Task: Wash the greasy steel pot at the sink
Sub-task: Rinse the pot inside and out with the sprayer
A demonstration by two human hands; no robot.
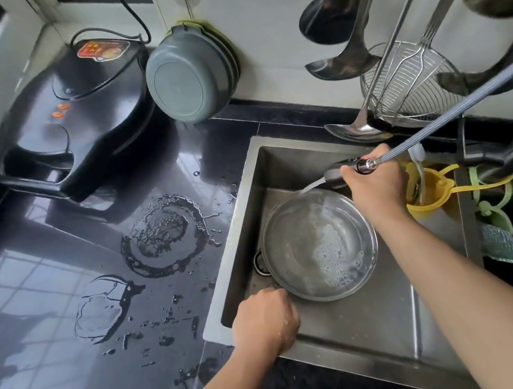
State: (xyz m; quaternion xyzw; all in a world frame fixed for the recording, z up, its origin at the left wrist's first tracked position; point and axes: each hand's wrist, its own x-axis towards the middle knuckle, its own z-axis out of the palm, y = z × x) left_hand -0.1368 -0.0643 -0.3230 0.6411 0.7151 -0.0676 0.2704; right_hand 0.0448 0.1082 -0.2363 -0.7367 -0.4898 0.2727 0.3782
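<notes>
The steel pot (320, 246) stands in the steel sink (349, 328), holding foamy water. My right hand (377, 186) grips the pull-out spray head (338, 173) over the pot's far rim, its grey hose (459, 116) stretching up to the right. Water streams from the head into the pot. My left hand (264, 320) is curled at the pot's near left rim, at the sink's front left corner. Its fingers are hidden from me, so what it holds cannot be made out.
Wet black countertop (61, 295) with puddle rings lies left of the sink. A black electric griddle (76, 119) sits at the back left, grey bowls (191, 76) hang on the wall. Ladles and a wire skimmer (406, 84) hang above the sink. A yellow holder (428, 192) sits right.
</notes>
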